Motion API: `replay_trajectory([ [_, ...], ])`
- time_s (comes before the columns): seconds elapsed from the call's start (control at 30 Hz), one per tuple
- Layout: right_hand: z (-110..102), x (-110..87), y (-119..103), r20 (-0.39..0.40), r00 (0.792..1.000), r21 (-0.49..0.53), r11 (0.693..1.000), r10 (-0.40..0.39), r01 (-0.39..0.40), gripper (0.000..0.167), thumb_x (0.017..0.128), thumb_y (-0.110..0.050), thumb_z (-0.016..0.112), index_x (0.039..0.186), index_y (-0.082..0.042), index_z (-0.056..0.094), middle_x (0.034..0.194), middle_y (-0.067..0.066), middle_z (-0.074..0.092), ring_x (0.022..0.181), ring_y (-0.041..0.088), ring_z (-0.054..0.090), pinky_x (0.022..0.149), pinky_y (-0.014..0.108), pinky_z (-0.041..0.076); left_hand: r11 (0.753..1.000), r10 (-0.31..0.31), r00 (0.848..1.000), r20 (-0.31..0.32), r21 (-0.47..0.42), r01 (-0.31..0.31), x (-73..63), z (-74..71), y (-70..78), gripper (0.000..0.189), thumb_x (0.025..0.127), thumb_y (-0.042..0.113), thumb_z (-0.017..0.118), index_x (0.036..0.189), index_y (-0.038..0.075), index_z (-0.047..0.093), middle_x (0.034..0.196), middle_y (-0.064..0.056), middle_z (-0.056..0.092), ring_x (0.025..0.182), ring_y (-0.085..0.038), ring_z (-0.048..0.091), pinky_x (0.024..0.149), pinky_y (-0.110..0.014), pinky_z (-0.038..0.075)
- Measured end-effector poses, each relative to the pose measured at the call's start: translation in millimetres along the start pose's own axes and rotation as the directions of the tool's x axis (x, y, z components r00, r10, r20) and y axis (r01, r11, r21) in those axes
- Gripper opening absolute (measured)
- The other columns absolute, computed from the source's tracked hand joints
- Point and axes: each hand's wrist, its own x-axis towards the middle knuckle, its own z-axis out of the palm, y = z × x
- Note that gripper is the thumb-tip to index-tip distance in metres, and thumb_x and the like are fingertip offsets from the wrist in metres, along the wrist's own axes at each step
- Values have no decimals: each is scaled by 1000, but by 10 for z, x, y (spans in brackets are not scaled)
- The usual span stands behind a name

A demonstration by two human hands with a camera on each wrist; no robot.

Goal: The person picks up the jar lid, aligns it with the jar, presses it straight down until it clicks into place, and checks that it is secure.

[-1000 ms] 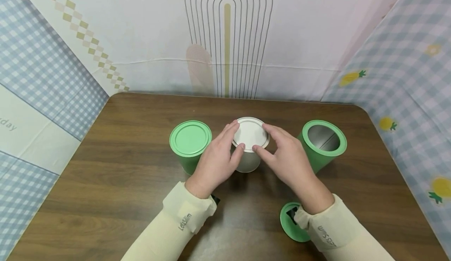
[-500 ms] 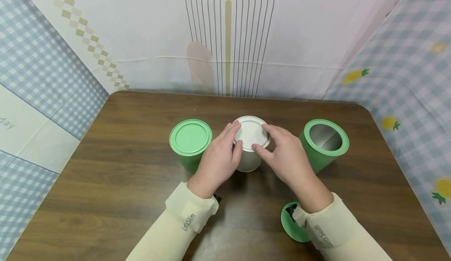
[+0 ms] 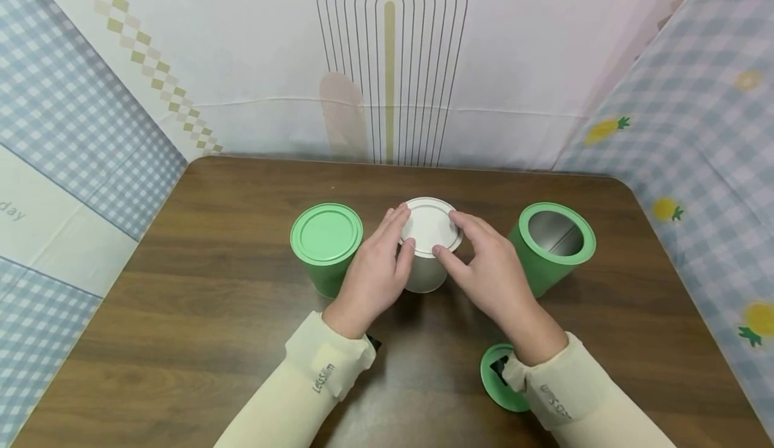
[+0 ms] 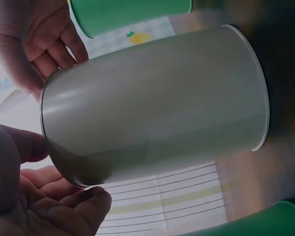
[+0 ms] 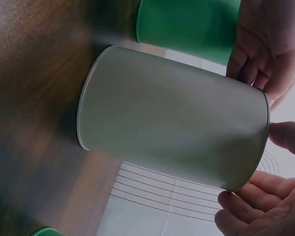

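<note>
- Head view: wall cloth (image 3: 260, 45), white with line-drawn arches, hangs behind the table's far edge.
- Table (image 3: 199, 287): brown, wood-grained; bears three cans.
- Uncovered can (image 3: 535, 263): green, upright, beyond the right hand; bare metal interior visible.
- Lidded can (image 3: 327, 240): green, upright, just beside the left hand, which hides part of its wall.
- White can (image 3: 426, 275): upright on the table between both hands. Long axis vertical; its top rim lies between the two sets of fingertips, the wall below it unheld in both wrist views. Neither hand is clearly nearer.
- Left hand (image 3: 376, 266): fingers and thumb bent round the rim from the left, gripping it.
- Right hand (image 3: 490, 266): mirrors this from the right, also gripping. Force applied cannot be told.
- Lid (image 3: 430, 228): white, seated on the can; any gap not discernible.
- Loose lid (image 3: 498, 387): green, on the table's near part, partly hidden by the right sleeve (image 3: 559, 387).
</note>
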Motion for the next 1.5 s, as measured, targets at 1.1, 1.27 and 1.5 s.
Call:
replay_trajectory([
  [1.1,-73,-321,115,-104,993,4,999,-51,51,53,85,-18,81,133,-5,63,132,11,64,120,30,62,92,52,53,997,67,997,-41,-36,-69,-185,-93,121,73,91,27,74,149,-4,41,156,-15,41,146,-27,35,118,-40,32],
  [1.27,-74,-381,119,-119,990,-3,997,-72,72,53,84,-17,82,131,-3,64,130,13,65,119,31,63,95,52,52,993,101,994,-50,-60,-104,-246,-101,171,74,91,27,74,149,-5,41,156,-16,40,147,-25,35,117,-42,34],
  [1.5,-72,-460,119,-126,989,3,997,-79,80,53,82,-15,83,130,-3,65,129,13,66,118,31,64,95,50,52,992,105,994,-34,-67,-107,-323,-55,183,74,91,26,74,149,-4,41,156,-15,41,146,-26,36,117,-41,34],
])
